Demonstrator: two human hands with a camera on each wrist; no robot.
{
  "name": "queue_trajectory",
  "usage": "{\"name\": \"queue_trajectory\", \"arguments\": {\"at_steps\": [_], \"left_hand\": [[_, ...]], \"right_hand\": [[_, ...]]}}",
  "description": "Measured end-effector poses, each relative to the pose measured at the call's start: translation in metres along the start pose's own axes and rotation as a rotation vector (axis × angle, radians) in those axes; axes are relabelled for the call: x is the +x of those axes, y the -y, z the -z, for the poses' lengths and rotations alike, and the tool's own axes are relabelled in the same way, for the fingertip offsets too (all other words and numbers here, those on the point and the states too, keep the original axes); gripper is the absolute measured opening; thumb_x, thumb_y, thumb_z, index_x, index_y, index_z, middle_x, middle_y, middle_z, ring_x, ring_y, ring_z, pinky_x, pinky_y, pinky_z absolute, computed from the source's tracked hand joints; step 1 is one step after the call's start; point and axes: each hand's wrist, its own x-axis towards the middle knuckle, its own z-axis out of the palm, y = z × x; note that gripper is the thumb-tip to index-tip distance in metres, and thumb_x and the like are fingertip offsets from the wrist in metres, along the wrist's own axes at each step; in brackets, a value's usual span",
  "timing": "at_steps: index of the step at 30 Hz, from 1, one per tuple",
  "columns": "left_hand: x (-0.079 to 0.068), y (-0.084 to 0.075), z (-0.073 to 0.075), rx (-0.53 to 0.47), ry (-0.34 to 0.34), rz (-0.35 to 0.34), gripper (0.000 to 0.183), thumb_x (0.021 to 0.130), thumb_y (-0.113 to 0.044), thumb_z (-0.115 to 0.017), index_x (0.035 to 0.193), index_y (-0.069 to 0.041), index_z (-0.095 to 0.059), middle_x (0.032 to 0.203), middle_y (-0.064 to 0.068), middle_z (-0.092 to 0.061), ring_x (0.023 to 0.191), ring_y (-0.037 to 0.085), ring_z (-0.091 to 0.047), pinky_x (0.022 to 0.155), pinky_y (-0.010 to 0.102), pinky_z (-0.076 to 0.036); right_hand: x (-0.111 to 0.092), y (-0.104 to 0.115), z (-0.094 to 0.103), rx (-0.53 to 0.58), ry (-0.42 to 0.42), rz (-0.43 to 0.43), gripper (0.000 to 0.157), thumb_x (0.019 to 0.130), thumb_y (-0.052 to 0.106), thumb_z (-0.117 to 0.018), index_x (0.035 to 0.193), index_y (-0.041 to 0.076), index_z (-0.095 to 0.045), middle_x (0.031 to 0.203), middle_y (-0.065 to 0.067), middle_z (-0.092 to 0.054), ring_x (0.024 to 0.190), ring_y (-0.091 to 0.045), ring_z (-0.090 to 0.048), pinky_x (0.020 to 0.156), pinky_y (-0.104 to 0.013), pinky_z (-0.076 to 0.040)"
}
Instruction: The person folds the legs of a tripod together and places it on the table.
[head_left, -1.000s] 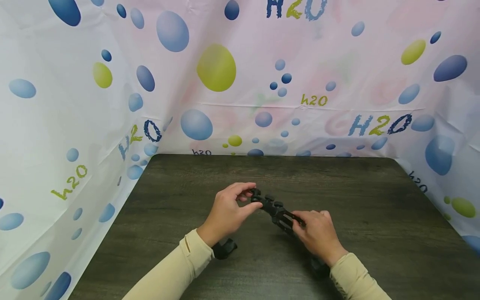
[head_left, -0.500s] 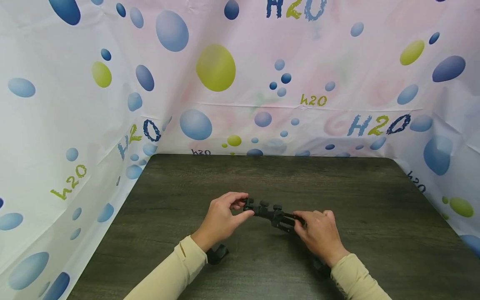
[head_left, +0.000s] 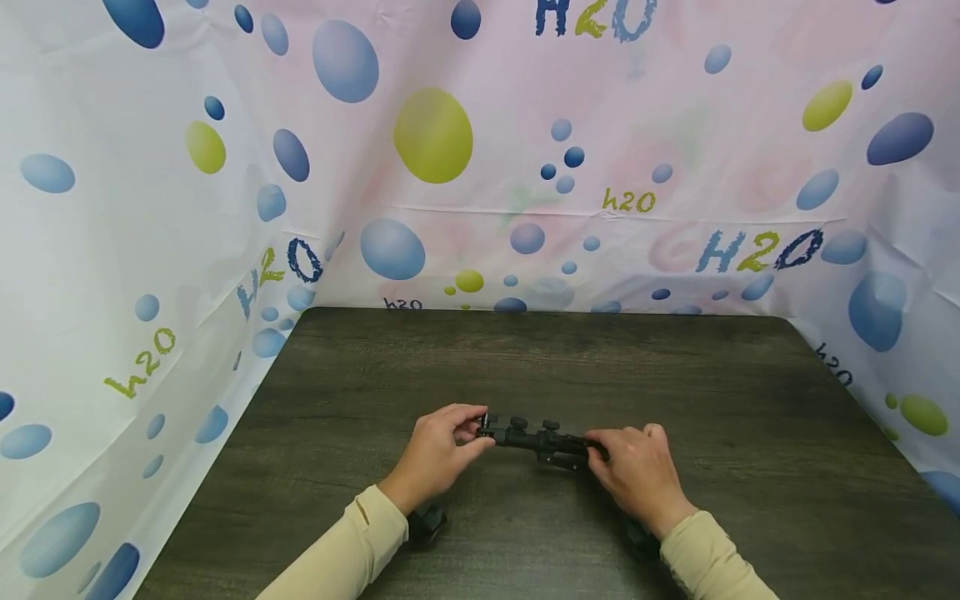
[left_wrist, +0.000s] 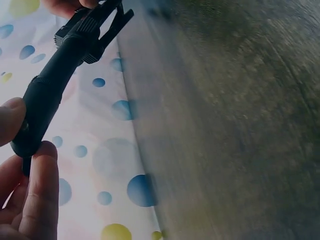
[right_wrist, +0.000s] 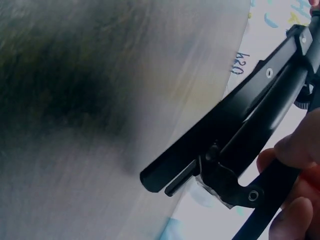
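Observation:
A small black tripod with knobs along its top is held nearly level above the table, between both hands. My left hand pinches its left end between thumb and fingers; in the left wrist view the rounded tip of the tripod's tube sits between them. At the other end, my right hand grips one of the legs. The right wrist view shows the folding legs close up, with a hinged bracket near the fingers. Part of the leg end is hidden behind the right hand.
The dark wooden table spreads under both hands. A white sheet with blue and green spots and H2O lettering hangs behind it and at its sides. Black wrist-worn devices show below the hands.
My left hand has moved down and to the left with its end of the tripod, so the tripod has gone from slanting to nearly level. My right hand has stayed almost in place.

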Motion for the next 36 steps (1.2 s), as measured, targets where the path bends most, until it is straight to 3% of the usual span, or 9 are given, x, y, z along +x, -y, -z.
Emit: {"name": "queue_trajectory", "arguments": {"at_steps": [13,22,30,36], "left_hand": [[-0.006,0.009,-0.002,0.013,0.042,0.087,0.038,0.088,-0.005,-0.077,0.122,0.008,-0.067,0.112,0.017,-0.068,0.090,0.026,-0.070,0.075,0.022,-0.056],[-0.006,0.020,-0.003,0.035,0.098,0.187,0.040,0.088,-0.008,-0.078,0.123,0.007,-0.066,0.109,0.016,-0.069,0.090,0.023,-0.070,0.074,0.026,-0.057],[-0.006,0.025,-0.005,0.076,0.115,0.208,0.040,0.088,-0.008,-0.078,0.123,0.007,-0.067,0.108,0.016,-0.069,0.090,0.022,-0.070,0.074,0.027,-0.057],[-0.005,0.028,-0.008,0.162,0.120,0.200,0.039,0.086,-0.008,-0.079,0.121,0.006,-0.068,0.103,0.012,-0.070,0.087,0.018,-0.068,0.072,0.027,-0.056]], "right_hand": [[-0.001,0.002,-0.002,0.004,0.041,0.020,0.021,0.070,0.006,-0.087,0.087,0.012,-0.077,0.074,0.000,-0.072,0.056,-0.013,-0.058,0.059,-0.035,-0.030],[-0.001,0.005,-0.007,-0.007,0.088,0.019,0.020,0.071,0.008,-0.088,0.087,0.014,-0.077,0.074,0.002,-0.072,0.056,-0.013,-0.058,0.059,-0.033,-0.028],[0.000,0.006,-0.008,-0.011,0.110,0.009,0.019,0.073,0.009,-0.088,0.087,0.015,-0.078,0.076,0.001,-0.073,0.059,-0.014,-0.060,0.060,-0.034,-0.029],[0.001,0.008,-0.009,-0.011,0.119,0.008,0.019,0.072,0.009,-0.089,0.086,0.015,-0.078,0.075,0.002,-0.073,0.059,-0.013,-0.060,0.060,-0.034,-0.030]]}}
